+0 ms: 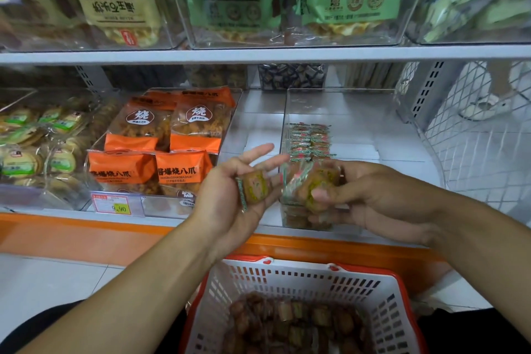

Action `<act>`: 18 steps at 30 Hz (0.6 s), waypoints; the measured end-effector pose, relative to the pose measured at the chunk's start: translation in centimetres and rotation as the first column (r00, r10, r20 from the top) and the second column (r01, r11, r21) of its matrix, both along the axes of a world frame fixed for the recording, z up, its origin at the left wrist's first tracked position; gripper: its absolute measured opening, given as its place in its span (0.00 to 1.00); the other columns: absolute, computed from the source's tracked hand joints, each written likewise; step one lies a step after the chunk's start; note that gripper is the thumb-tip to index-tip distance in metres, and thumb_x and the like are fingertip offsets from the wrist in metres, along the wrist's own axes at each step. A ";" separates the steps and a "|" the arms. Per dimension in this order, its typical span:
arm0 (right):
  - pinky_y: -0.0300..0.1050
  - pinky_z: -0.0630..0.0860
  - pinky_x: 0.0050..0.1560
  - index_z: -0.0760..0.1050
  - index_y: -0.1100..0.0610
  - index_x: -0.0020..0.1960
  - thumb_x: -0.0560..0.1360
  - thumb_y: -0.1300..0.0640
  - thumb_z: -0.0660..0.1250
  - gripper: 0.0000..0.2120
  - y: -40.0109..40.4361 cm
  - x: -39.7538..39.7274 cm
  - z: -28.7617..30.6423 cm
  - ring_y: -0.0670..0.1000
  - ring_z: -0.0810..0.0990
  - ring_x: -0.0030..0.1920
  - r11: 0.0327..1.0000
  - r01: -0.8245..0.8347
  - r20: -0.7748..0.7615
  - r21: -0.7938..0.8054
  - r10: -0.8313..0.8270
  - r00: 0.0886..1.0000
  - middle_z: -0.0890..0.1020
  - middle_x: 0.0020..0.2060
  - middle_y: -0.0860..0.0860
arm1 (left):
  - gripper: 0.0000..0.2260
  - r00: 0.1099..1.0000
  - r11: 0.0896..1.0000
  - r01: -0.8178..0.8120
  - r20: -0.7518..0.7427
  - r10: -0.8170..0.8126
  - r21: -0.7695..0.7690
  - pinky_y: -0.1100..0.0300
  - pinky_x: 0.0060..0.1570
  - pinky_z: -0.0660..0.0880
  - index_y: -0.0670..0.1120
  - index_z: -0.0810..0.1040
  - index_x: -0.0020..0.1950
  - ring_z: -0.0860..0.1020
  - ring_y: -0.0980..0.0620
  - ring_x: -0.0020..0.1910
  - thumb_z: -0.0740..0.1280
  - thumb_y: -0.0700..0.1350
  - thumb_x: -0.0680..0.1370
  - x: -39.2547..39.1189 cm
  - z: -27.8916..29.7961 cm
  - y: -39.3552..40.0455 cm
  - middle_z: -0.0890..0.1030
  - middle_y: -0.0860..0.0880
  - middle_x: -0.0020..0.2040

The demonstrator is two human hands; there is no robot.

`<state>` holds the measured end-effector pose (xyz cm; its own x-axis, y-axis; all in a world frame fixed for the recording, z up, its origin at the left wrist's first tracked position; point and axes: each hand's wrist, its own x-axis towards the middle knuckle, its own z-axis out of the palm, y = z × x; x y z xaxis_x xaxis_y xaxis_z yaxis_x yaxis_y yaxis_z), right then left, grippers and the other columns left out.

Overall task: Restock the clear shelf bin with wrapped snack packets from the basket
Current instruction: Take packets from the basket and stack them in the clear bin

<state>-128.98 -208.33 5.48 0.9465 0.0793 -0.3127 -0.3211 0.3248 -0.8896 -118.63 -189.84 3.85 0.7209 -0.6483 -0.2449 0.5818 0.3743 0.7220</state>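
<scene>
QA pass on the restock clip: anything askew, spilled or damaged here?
Nothing stands out. Snack packets sit stacked in a row inside the clear bin; the rest lie in the basket; each hand holds packets.

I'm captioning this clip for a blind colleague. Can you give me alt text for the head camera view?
A person's left hand and right hand each hold a wrapped snack packet before a clear shelf bin that has a row of packets along its left side. Below, a white basket with red trim holds more packets; orange bags fill the neighbouring bin.
</scene>
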 end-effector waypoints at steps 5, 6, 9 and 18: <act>0.55 0.81 0.58 0.82 0.62 0.61 0.72 0.61 0.71 0.18 1.9 0.3 -0.4 0.58 0.83 0.57 0.960 -0.001 -0.011 0.280 0.004 1.000 0.83 0.57 0.61 | 0.26 0.987 0.981 -0.116 0.095 0.131 -0.156 0.46 0.63 0.77 0.38 0.76 0.65 0.81 0.36 0.62 0.55 0.37 0.68 0.0 0.7 -0.3 0.84 0.37 0.60; 0.53 0.81 0.56 0.81 0.62 0.63 0.73 0.59 0.70 0.18 2.4 0.3 -0.6 0.58 0.83 0.56 0.954 -0.016 -0.007 0.298 0.019 1.000 0.82 0.58 0.61 | 0.26 0.983 0.979 -0.111 0.123 0.133 -0.173 0.47 0.59 0.80 0.39 0.77 0.64 0.82 0.38 0.62 0.55 0.38 0.68 -0.2 0.7 -0.4 0.84 0.38 0.60; 0.51 0.80 0.54 0.77 0.62 0.68 0.77 0.54 0.67 0.22 3.7 0.3 -1.3 0.56 0.80 0.57 0.935 -0.022 -0.013 0.354 0.028 1.000 0.80 0.61 0.60 | 0.23 0.950 0.977 -0.120 0.266 0.165 -0.178 0.51 0.53 0.82 0.41 0.76 0.63 0.81 0.43 0.64 0.53 0.37 0.71 -0.9 0.7 -0.8 0.84 0.40 0.60; 0.65 0.57 0.78 0.71 0.53 0.75 0.84 0.45 0.56 0.23 5.1 0.5 -1.4 0.60 0.71 0.73 0.917 -0.034 0.109 0.398 -0.011 0.994 0.76 0.70 0.58 | 0.17 0.363 0.930 -0.356 0.903 0.229 -0.093 0.48 0.68 0.73 0.46 0.73 0.69 0.75 0.45 0.70 0.53 0.50 0.85 -1.7 -0.6 -0.9 0.80 0.48 0.66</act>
